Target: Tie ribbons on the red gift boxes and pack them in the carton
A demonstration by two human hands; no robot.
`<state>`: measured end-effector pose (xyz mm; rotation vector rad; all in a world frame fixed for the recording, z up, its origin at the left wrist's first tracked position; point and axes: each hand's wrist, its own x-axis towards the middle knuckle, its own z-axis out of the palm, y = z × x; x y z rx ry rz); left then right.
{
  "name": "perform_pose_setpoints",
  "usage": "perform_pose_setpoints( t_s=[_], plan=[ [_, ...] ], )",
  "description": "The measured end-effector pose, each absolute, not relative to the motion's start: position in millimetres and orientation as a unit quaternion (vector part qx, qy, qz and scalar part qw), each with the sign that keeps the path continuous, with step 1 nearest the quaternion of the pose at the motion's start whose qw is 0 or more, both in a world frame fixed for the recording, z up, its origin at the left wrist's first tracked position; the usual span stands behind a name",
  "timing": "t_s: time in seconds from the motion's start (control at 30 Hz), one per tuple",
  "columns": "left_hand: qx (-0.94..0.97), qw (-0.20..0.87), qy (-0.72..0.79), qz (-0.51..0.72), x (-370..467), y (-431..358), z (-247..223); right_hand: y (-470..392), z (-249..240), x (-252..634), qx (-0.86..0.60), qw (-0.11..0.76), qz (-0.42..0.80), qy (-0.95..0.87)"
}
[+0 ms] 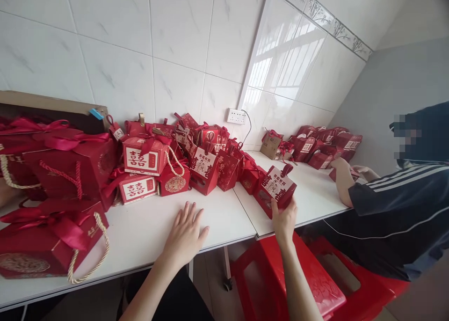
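Note:
My right hand point(285, 218) grips the lower front corner of a red gift box point(277, 187) with a white printed front and a loop on top. That box stands near the table's front edge, right of the seam between two tables. Flat on the white table point(224, 218) lies my left hand point(185, 232), fingers spread, holding nothing. Nearest to it is a similar red gift box point(203, 171) with a cut-out window. Left of that are stacked boxes with double-happiness labels, among them a white-fronted box point(138, 187).
Large red boxes with ribbons and rope handles, such as one box point(45, 241), fill the left side. A cardboard carton point(52, 105) stands behind them. At right, a co-worker point(403, 199) handles boxes near another pile point(315, 143). Red stools point(291, 269) stand below.

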<state>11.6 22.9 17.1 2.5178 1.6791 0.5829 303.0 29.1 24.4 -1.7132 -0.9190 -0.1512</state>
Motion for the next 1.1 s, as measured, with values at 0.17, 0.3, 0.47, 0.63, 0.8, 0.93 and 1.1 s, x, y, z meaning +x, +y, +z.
perform_pose_setpoints(
  t_s=[0.17, 0.3, 0.47, 0.63, 0.8, 0.93, 1.1],
  plan=[
    [0.814, 0.041, 0.546, 0.195, 11.8, 20.1, 17.3, 30.9, 25.7, 308.6, -0.718, 0.602, -0.065, -0.342],
    [0.813, 0.051, 0.554, 0.172, 12.6, 16.6, 24.0, 31.3, 21.7, 311.0, -0.720, 0.552, -0.078, -0.413],
    [0.813, 0.069, 0.562, 0.134, 13.2, 14.9, 30.4, 28.6, 30.5, 273.7, -0.613, 0.589, -0.221, -0.478],
    [0.810, 0.078, 0.565, 0.136, 13.0, 14.2, 32.9, 76.5, 55.9, 192.5, -0.434, 0.599, -0.067, -0.670],
    [0.807, 0.094, 0.564, 0.146, 12.9, 12.4, 35.8, 144.1, 77.7, 154.5, -0.454, 0.612, -0.005, -0.648],
    [0.791, 0.125, 0.553, 0.230, 11.7, 15.2, 30.3, 133.4, 77.8, 157.0, -0.472, 0.598, 0.039, -0.646],
    [0.684, 0.156, 0.484, 0.524, -2.1, 18.6, 25.9, 61.8, 66.7, 168.4, -0.488, 0.629, 0.068, -0.601]
  ],
)
